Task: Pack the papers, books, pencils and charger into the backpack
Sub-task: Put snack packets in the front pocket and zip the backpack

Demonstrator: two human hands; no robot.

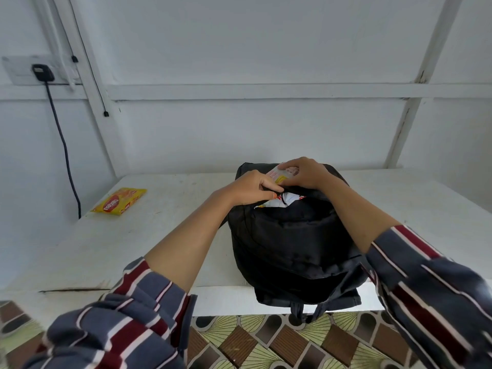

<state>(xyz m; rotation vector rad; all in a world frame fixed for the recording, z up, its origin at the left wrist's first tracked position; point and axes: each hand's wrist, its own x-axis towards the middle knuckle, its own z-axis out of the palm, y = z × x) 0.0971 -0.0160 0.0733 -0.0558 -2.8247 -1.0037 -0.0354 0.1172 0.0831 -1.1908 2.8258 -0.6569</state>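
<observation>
Right hand point(303, 173) grip closed on crumpled papers point(279, 177), left hand point(254, 188) pinching the backpack point(292, 241) mouth at its 12 o'clock end on the surface point(170, 235); forcing them through that narrow gap could snag or tear them.

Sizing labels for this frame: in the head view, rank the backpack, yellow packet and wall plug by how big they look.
1. Backpack, clearly largest.
2. Yellow packet.
3. Wall plug, smallest as seen; it is farther from the camera, so its true size is unsure.
</observation>
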